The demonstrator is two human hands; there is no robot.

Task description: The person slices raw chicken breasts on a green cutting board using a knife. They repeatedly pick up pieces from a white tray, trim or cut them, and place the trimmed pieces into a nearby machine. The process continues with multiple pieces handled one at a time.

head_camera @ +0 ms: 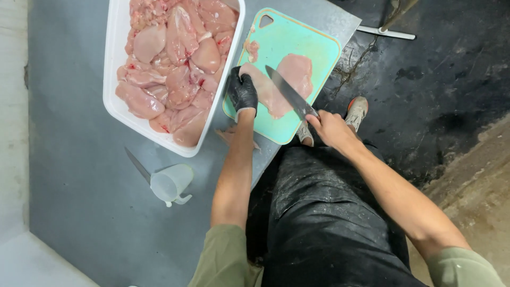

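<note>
Holding a big knife [289, 93] by its handle, the right hand [330, 127] is closed tight around it. The knife's long blade lies slanted, with its tip pointing up and to the left, away from the person. The blade rests across a flat piece of raw chicken [281, 82] on a green cutting board [313, 45].

The left hand [243, 91] wears a black glove. It presses down on the left end of the chicken, fingers curled on the meat, just beside the blade.

The cutting board sits at the right edge of the grey table [74, 159], close to the corner. A small scrap of meat [251, 49] lies near the board's far end.

Touching the board's left side is a white tub [114, 79], full of raw chicken pieces. Nearer the person, on the table, a clear plastic jug [171, 183] lies with a second knife [138, 166] sticking out of it.
</note>
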